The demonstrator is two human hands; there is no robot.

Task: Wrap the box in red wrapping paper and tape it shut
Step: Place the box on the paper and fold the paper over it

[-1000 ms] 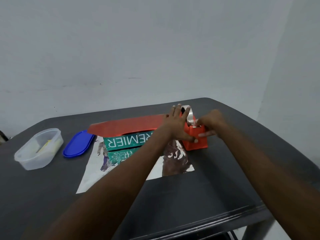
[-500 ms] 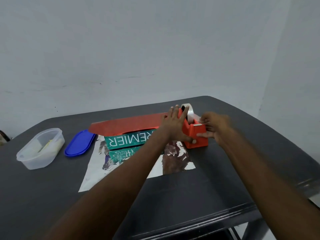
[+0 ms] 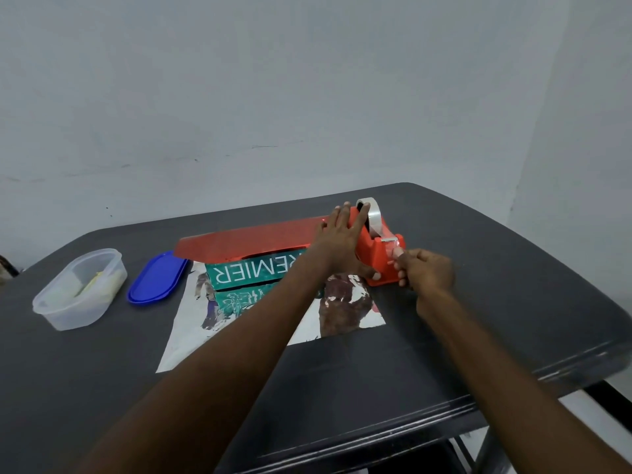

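The green cardboard box (image 3: 254,272) printed with white lettering lies in the middle of the dark grey table (image 3: 496,302), on a sheet of wrapping paper (image 3: 191,336) whose silvery, reflective inner side faces up, while the far flap, red on its outer side (image 3: 246,242), arches over the box top. That box looks light and stiff, best steadied flat-palmed on top; the paper reads thin, glossy and springy, likely to slide or crease, so take it by the free edge. The left hand (image 3: 342,239) spreads its fingers over the red plastic tape dispenser (image 3: 379,258), thumb at its near base, bracing it. The right hand (image 3: 424,271) pinches the tape end at the cutter, fingers curled. The clear tape roll (image 3: 372,217) sits on top. At left, well apart, sit a clear plastic tub (image 3: 80,289) and its blue oval lid (image 3: 157,278); neither blocks anything. The dispenser itself crowds the box's right end.
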